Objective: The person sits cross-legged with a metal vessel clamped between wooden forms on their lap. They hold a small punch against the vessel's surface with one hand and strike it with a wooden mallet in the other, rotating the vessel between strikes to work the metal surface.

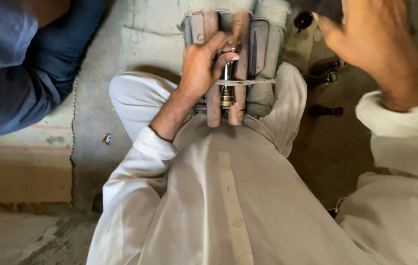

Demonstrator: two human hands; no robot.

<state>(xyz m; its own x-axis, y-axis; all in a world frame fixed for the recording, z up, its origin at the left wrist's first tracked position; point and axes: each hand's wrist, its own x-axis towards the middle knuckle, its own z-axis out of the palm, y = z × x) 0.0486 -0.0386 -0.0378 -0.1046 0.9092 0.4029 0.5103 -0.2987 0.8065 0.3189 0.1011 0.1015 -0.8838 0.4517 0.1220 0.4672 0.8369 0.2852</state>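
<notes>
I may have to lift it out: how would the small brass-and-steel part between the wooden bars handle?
The metal part looks solid, so probably heavy for its size and stiff. Its round shape suggests it would roll once free. The left hand pinches it between the wooden bars.

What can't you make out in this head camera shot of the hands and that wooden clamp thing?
Head view only:
- Metal part between the wooden bars: the left hand covers its upper end, so its kind is unclear.
- Right hand: blurred, fingertips cut by the top edge; whether it holds anything is unclear.
- Dark cylindrical pieces on the floor: in shadow, too small to identify.
- Person in blue: cut by the left edge.
</notes>
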